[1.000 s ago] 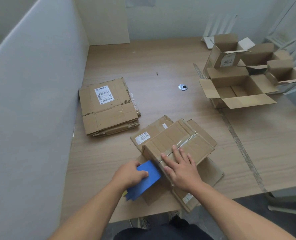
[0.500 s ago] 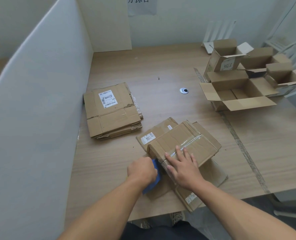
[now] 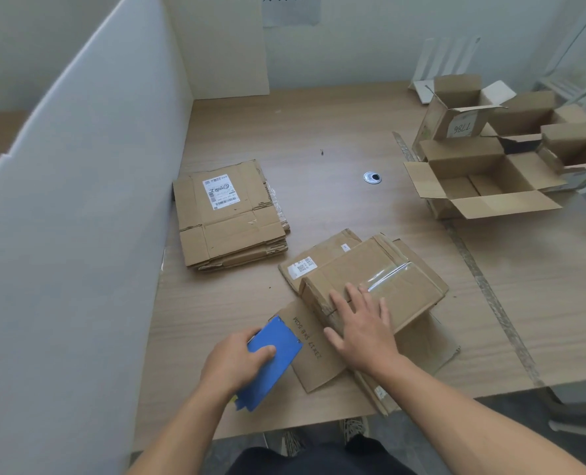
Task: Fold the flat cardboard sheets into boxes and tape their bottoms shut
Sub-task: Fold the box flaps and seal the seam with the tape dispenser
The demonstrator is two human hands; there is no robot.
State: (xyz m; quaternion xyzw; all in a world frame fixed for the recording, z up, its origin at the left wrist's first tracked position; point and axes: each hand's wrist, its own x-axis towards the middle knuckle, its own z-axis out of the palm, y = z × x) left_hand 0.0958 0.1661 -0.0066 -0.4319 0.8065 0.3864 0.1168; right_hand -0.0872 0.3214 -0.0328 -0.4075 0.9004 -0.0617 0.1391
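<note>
Tape dispenser (image 3: 280, 341) has pulled back, clear of the taped box (image 3: 399, 286).

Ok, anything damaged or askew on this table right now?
Mild only: the stack of flat brown cardboard sheets has frayed, torn edges, and the taped brown box under the right hand sits tilted on loose sheets.
</note>
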